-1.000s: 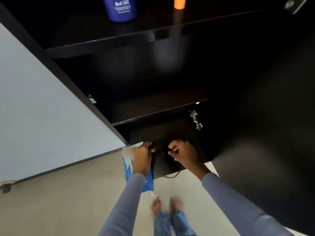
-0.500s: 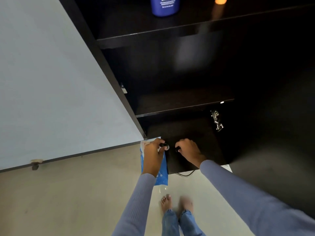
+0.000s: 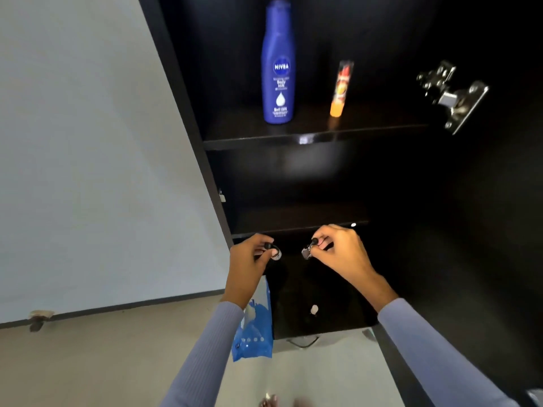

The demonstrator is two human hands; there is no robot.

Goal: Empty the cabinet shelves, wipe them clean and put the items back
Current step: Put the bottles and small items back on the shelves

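The open black cabinet (image 3: 323,171) fills the view. At twelve o'clock, its upper shelf (image 3: 311,138) bears a blue Nivea bottle (image 3: 277,63) and orange tube (image 3: 340,89). Lower, left hand (image 3: 249,265) and right hand (image 3: 340,254) each pinch a small dark item, too small to identify.

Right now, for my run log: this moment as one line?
left hand: pinching small dark item | right hand: pinching small item | upper shelf: blue bottle, orange tube
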